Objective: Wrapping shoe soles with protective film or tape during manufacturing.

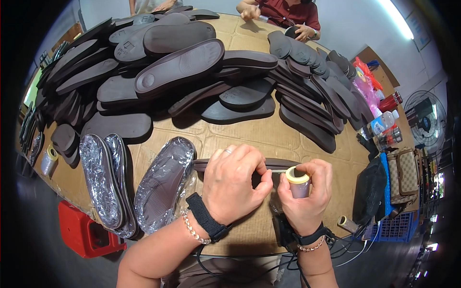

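Observation:
A roll of clear plastic film (300,190) with a pale yellow core stands in my right hand (309,197), thumb and fingers closed round it. Just left of it, my left hand (234,180) is curled, thumb and forefinger pinched where a thin pale strip of film runs across from the roll. Behind both hands a dark brown shoe sole (200,165) shows edge-on; my left hand hides its middle. Beside my left wrist lies a sole wrapped in shiny clear film (162,185). Further left, more wrapped soles (102,182) lie overlapping.
Bare dark soles (180,67) are heaped across the far side of the cardboard-covered table (230,139). Film rolls lie at the left (49,161) and right (347,224) edges. Bottles (383,123) and bags (402,175) line the right. A co-worker (288,19) sits opposite. Cables (283,264) hang near my wrists.

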